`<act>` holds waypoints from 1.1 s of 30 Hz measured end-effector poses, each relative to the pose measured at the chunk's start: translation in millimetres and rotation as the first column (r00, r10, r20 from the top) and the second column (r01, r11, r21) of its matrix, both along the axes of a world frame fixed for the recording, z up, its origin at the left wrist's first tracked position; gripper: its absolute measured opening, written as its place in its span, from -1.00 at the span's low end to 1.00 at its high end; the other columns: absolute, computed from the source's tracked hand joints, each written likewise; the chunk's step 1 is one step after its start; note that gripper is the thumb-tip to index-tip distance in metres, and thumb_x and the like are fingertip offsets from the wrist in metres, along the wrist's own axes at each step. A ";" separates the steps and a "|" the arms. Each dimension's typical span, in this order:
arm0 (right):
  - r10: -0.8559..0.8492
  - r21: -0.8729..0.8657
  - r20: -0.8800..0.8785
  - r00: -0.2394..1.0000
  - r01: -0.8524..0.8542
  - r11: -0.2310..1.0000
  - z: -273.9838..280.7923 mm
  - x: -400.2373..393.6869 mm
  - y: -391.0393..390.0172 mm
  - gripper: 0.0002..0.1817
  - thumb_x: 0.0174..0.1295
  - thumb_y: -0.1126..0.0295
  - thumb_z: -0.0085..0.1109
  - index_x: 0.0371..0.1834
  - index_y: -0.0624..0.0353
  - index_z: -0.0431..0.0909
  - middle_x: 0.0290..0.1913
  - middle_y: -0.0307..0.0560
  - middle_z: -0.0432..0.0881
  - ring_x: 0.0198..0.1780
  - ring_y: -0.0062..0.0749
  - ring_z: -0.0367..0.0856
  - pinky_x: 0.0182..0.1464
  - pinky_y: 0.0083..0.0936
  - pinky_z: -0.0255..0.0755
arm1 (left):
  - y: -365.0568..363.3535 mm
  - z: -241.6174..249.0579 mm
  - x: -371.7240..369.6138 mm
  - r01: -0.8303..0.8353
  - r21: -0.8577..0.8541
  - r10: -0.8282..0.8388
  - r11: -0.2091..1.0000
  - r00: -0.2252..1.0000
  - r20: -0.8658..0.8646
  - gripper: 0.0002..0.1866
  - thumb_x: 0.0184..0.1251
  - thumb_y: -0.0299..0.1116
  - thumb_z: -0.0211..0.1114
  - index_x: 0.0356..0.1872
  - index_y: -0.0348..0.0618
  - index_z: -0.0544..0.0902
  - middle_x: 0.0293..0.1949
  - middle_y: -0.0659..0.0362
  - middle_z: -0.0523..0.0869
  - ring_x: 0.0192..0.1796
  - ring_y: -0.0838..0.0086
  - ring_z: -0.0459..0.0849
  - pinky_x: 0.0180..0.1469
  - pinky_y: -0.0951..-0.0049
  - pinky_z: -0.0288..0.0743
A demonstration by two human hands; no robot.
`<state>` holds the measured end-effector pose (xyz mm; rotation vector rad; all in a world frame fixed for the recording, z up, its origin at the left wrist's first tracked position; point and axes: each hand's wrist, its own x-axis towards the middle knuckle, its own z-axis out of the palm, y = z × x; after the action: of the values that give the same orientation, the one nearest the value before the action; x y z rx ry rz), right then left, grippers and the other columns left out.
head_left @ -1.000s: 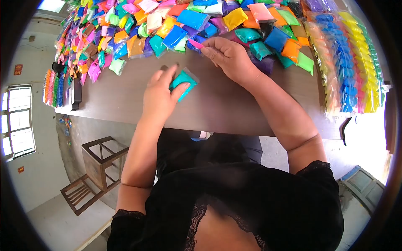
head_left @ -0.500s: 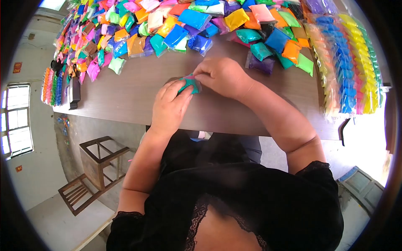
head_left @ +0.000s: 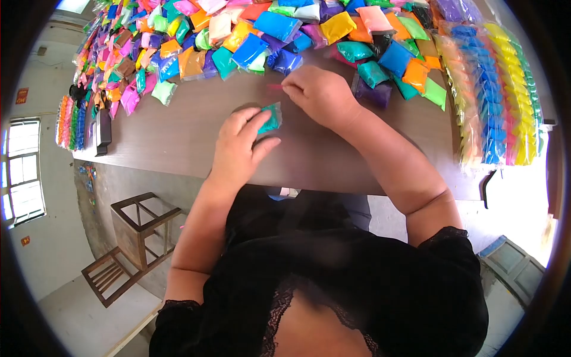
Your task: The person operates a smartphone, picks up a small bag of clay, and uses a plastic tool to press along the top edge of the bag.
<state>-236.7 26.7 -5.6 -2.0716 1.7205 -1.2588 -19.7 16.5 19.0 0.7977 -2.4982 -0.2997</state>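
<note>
L hand (head_left: 237, 146): part open, palm down; fingers bent over near-L edge of teal packet (head_left: 272, 118), thumb spread away from them. Fingertips touch packet; firmness of hold, cannot tell.

Teal packet: 1 pc, clear wrap, on table (head_left: 172, 134), at L fingertips, on the side toward R hand. Lies betw. the hands, closer to L; apart from R hand.

R hand (head_left: 321, 98): closed, thumb & index pinching pink pc (head_left: 275, 87). Remaining fingers curled in. Hand farther up table than L hand.

Pink pc: 1, small, thin, blurred; sticks out of R pinch toward L side. Just beyond teal packet, apart from it. Exact shape n/a (blur).

Nearby stock: blue packet (head_left: 285, 61), just beyond R fingertips; purple packet (head_left: 373, 93), R of R hand, w/ clear edge. Packet pile (head_left: 244, 33), asstd. colours, across far side of table, many overlapping.

R end of table: packet strips, incl. orange strip (head_left: 466, 101), blue strip (head_left: 491, 101), yellow strip (head_left: 515, 89), side by side. L end: blk. box (head_left: 103, 134), upright, nr. bundled strips (head_left: 72, 123).

Floor, L: wooden chair (head_left: 137, 241), lying tipped or upright, cannot tell.
</note>
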 end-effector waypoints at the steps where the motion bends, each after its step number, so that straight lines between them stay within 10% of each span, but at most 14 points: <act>1: 0.018 0.054 0.110 0.994 -0.024 0.998 0.6 -5.0 0.5 -0.84 0.22 0.29 0.16 -0.27 0.12 0.62 -0.29 -0.02 0.65 -0.25 -0.09 0.63 -0.21 -0.26 0.51 | -2.2 -1.0 0.0 -0.007 0.008 0.007 1.000 1.000 -0.001 -0.61 0.10 -0.41 0.41 0.00 -0.15 0.61 -0.09 0.12 0.60 -0.07 0.24 0.60 -0.03 0.30 0.50; 5: -0.030 0.164 0.271 0.962 -0.015 0.986 13.7 -6.3 3.9 -0.81 0.25 0.35 0.21 -0.19 0.25 0.60 -0.32 0.00 0.65 -0.28 -0.28 0.63 -0.21 -0.42 0.49 | -1.7 16.0 -11.5 -0.155 0.650 0.323 0.744 0.935 -0.147 -0.62 0.28 -0.32 0.33 0.11 -0.15 0.57 -0.13 0.08 0.67 -0.16 0.44 0.67 -0.12 0.42 0.52; 7: -0.045 0.192 0.375 0.926 -0.030 0.981 13.5 -5.8 5.1 -0.80 0.26 0.36 0.22 -0.17 0.26 0.59 -0.33 -0.01 0.65 -0.29 -0.37 0.61 -0.20 -0.47 0.47 | -12.3 22.2 -13.3 -0.198 0.655 0.269 0.730 0.963 -0.009 -0.60 0.25 -0.31 0.35 0.10 -0.14 0.57 -0.11 0.07 0.66 -0.13 0.39 0.66 -0.09 0.40 0.52; 9: -0.046 0.195 0.369 0.928 -0.030 0.980 12.6 -7.1 5.0 -0.80 0.26 0.36 0.23 -0.17 0.27 0.59 -0.33 -0.02 0.65 -0.29 -0.37 0.61 -0.20 -0.48 0.47 | -15.4 23.7 -15.3 -0.248 0.649 0.218 0.719 0.967 0.129 -0.59 0.23 -0.30 0.37 0.10 -0.13 0.58 -0.09 0.06 0.66 -0.11 0.35 0.66 -0.06 0.37 0.51; 11: -0.046 0.193 0.364 0.930 -0.027 0.981 13.5 -8.0 3.1 -0.80 0.26 0.36 0.23 -0.17 0.27 0.59 -0.34 -0.03 0.65 -0.29 -0.38 0.61 -0.20 -0.48 0.47 | -17.1 17.7 -16.4 -0.294 -0.046 0.297 0.955 0.953 0.058 -0.59 0.20 -0.31 0.37 0.08 -0.14 0.59 0.02 0.02 0.61 -0.02 0.19 0.62 0.01 0.29 0.49; 20: -0.020 0.119 0.296 0.955 -0.016 0.993 5.2 -7.6 -0.9 -0.82 0.17 0.32 0.23 -0.23 0.16 0.62 -0.31 0.02 0.64 -0.21 -0.12 0.63 -0.18 -0.29 0.50 | 5.7 -13.2 -11.8 -0.065 0.019 0.063 0.998 0.993 0.101 -0.55 0.28 -0.36 0.28 0.17 -0.27 0.49 0.28 -0.04 0.43 0.23 0.02 0.47 0.27 0.18 0.34; 28: -0.043 -0.059 -0.437 0.899 0.019 0.998 4.0 -18.9 14.1 -0.85 0.05 0.27 0.13 -0.41 0.04 0.64 -0.32 -0.13 0.58 -0.22 -0.22 0.56 -0.18 -0.33 0.46 | 8.0 -13.1 -10.0 -0.022 0.049 0.018 0.999 0.997 0.078 -0.55 0.35 -0.33 0.19 0.21 -0.32 0.45 0.29 -0.14 0.40 0.30 -0.04 0.38 0.31 0.12 0.28; 33: -0.146 -0.407 -0.166 0.975 0.067 0.911 47.8 -20.0 90.5 -0.78 -0.04 0.37 0.28 -0.27 0.08 0.67 -0.14 -0.15 0.58 -0.09 -0.21 0.54 -0.11 -0.32 0.43 | 11.2 -14.6 -4.1 -0.034 0.016 0.033 0.999 0.995 0.092 -0.55 0.38 -0.32 0.15 0.24 -0.31 0.43 0.30 -0.13 0.39 0.32 -0.02 0.36 0.32 0.12 0.25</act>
<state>-256.7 117.3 42.2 -2.4229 1.7987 -1.6066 -23.8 27.8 4.3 0.8780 -2.5680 -0.2792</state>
